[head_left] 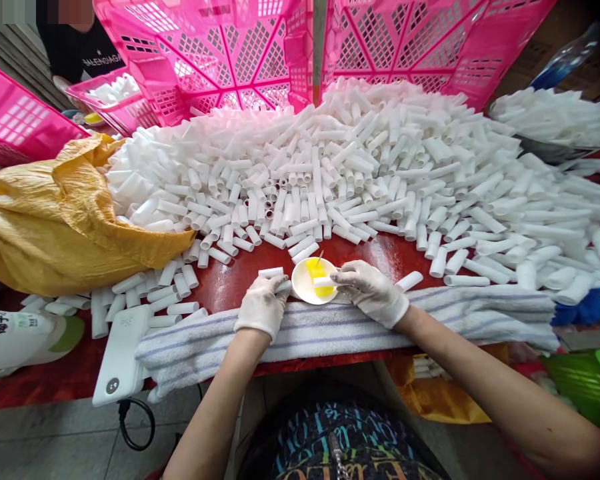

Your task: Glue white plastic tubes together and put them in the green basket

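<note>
Both of my hands wear thin white gloves with smudged fingertips. My right hand (pixel 373 290) pinches a short white plastic tube (pixel 323 282), whose end reaches over a small white dish (pixel 303 290). A bright yellow patch (pixel 316 269) lies in the dish, and a thin stick (pixel 320 257) pokes up from it; whether the patch is liquid or solid I cannot tell. At the dish's left side, my left hand (pixel 261 307) is closed around another white tube (pixel 283 287). One more tube (pixel 271 272) shows just beyond its fingers. Below the dish runs a striped towel (pixel 325 330).
A big heap of white tubes (pixel 330 153) covers the red table (pixel 230 280). Pink crates (pixel 240 53) stand behind it. To the left are a yellow sack (pixel 55 213), a white power bank (pixel 123 353) with a cable and a bottle (pixel 20 340). A person (pixel 80 53) is at the back left.
</note>
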Demonstrator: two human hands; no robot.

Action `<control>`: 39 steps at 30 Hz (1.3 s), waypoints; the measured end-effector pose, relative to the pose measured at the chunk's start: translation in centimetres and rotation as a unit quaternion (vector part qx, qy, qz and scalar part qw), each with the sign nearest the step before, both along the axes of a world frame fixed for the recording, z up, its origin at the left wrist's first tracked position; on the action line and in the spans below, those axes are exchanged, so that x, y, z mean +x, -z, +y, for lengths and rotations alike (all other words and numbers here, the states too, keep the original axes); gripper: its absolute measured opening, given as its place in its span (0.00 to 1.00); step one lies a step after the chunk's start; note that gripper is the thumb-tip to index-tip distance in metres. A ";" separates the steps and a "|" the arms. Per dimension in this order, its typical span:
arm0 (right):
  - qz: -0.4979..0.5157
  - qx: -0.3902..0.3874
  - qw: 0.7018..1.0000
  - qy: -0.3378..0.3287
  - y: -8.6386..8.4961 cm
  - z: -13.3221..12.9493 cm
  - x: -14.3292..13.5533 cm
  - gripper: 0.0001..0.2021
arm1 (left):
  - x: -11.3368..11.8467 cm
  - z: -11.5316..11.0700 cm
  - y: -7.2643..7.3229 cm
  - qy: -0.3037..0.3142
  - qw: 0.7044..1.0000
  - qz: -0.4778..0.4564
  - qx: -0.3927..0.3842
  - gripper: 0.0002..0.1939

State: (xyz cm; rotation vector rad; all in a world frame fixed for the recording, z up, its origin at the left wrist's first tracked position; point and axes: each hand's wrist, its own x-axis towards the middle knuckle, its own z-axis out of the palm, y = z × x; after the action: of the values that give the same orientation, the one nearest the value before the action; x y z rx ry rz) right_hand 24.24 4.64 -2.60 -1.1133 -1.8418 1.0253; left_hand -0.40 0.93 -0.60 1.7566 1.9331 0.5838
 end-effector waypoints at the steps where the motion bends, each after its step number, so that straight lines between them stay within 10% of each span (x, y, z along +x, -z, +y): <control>1: -0.002 -0.002 1.000 0.001 -0.1 -0.1 0.0 0.15 | 0.0 0.0 -0.1 -0.002 1.000 0.004 0.000 0.14; 20: 0.027 0.113 0.993 0.025 2.1 -0.7 -0.1 0.05 | 0.6 -1.1 -1.7 -0.082 0.962 -0.255 -0.054 0.15; 33: 0.176 -0.225 0.955 0.083 -4.1 -2.8 -0.3 0.21 | 3.6 -2.4 -2.7 -0.048 0.915 -0.399 -0.042 0.17; 39: 0.107 -0.034 0.992 0.049 -4.7 -4.0 0.9 0.11 | 4.7 -2.8 -3.6 0.003 0.885 -0.446 -0.134 0.20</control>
State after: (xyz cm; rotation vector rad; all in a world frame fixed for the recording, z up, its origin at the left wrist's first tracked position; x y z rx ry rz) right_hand 25.13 0.62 2.08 -1.0786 -1.5775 1.1115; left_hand 4.33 -1.92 2.95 1.0236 1.2639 0.8749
